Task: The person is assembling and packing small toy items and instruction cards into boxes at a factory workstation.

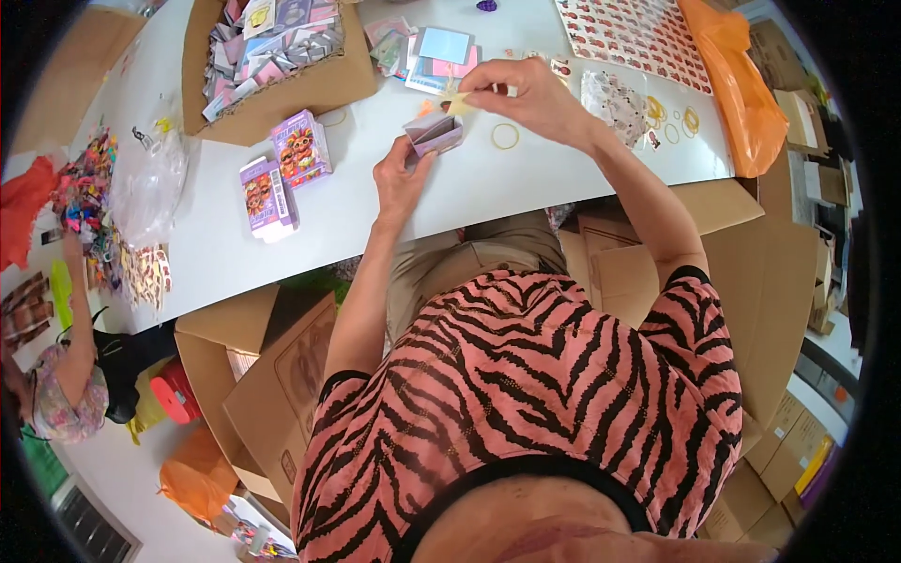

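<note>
My left hand (pixel 400 183) grips a small lilac paper box (pixel 435 138) at its near side, above the white table. The box's top is open toward me. Just over that opening, my right hand (pixel 526 98) pinches a small pale yellow piece (pixel 458 103); its exact kind is too small to make out. Behind the hands lie flat square packets (pixel 445 47) in blue, pink and grey. A yellow rubber band (pixel 505 136) rests beside the lilac box. To the left, two printed purple boxes (pixel 302 150) sit side by side.
A cardboard carton (pixel 272 108) full of small packets stands at the back left. Sticker sheets (pixel 638 38), more rubber bands (pixel 690 120) and an orange plastic bag (pixel 741 84) lie at the right. Another person's arm (pixel 80 310) reaches over colourful trinkets (pixel 89 202) at the far left.
</note>
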Demonstrator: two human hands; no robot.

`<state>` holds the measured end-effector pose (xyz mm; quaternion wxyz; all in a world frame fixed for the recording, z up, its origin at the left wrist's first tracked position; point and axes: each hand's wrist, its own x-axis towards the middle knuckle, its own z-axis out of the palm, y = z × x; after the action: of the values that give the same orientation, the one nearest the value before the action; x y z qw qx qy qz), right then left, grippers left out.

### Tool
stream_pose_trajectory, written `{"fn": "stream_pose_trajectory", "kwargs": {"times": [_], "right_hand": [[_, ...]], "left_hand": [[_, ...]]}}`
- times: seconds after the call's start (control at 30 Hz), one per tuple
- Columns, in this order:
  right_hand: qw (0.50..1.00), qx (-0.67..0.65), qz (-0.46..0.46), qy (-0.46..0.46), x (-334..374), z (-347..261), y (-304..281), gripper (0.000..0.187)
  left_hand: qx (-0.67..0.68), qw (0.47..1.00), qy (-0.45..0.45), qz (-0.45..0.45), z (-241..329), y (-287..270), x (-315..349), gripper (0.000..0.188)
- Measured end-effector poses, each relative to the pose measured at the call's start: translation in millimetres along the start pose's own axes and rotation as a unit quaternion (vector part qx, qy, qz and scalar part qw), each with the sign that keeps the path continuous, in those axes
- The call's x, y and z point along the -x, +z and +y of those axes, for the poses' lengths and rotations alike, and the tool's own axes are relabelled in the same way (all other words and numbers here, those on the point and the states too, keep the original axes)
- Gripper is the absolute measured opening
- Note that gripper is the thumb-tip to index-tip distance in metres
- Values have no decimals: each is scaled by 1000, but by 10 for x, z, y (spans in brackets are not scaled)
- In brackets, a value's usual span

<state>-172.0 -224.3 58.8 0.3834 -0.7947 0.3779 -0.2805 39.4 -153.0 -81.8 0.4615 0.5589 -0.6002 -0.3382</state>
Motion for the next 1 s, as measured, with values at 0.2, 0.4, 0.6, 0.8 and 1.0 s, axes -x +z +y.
{"fn": "stream_pose_trajectory", "kwargs": {"times": [0.2,0.4,0.6,0.8,1.0], "right_hand": [[996,58,-61,-2,-72,7,175,16],[997,43,-62,8,9,32,204,15],[993,-95,-30,69,26,38,73,12],[976,-202,-24,72,14,-15,92,12],[962,-263,-38,68,-1,-130,169,12]], "left_hand": [[-3,1000,1,-9,58,-19,2,33],[-11,1000,7,-5,47,-28,-9,37],[17,1000,5,8,259,-114,-21,60],[18,992,122,35,890,-374,-123,65],[32,995,93,-19,948,-398,-111,24]]}}
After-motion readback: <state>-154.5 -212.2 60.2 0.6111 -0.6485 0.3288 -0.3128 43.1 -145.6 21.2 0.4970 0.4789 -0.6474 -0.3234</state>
